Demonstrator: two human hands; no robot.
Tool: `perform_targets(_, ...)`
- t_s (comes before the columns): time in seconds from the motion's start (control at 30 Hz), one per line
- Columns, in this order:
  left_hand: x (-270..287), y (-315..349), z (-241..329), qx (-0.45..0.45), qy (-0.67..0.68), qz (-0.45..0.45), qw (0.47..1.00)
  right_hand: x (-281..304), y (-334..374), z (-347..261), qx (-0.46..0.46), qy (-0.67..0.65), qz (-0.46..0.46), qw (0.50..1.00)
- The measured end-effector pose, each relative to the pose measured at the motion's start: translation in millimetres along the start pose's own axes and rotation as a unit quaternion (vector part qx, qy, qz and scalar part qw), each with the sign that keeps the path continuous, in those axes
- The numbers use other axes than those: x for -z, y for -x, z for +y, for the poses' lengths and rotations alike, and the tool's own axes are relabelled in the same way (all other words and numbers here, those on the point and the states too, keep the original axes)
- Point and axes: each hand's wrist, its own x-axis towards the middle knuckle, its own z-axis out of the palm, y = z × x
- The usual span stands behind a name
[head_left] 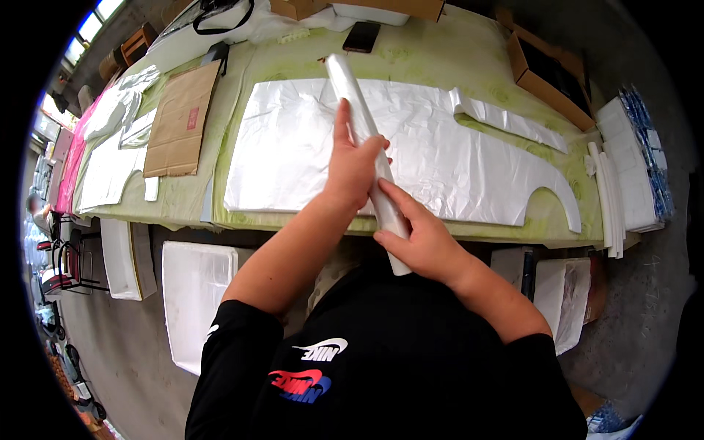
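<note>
And here's the white plastic-film roll (359, 114), centre, leaning toward half-past eleven, left hand (352, 167) clamped mid-roll, right hand (427, 246) fingers clamped lower at five o'clock, white apron-shaped plastic sheet (447, 165) beneath, smartphone (361, 37) at twelve.

Left hand (353, 167) and right hand (424, 240) around a white roll (361, 116), seemingly plastic, partly over white sheeting (455, 165), green tablecloth (440, 53) beneath
</note>
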Motion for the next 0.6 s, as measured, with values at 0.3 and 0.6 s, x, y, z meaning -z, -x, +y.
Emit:
perform_targets(0.3,-6.1,-107.9,-20.3,-0.111,-0.169,-0.117,0.972,34.1,39.5,38.1,-0.109,-0.15,0.056,0.981)
perform_targets(0.6,10.1,-169.5,-17.4,0.027,-0.443,-0.133,0.886,55.8,76.3,64.8,-0.126,-0.215,0.027,0.968)
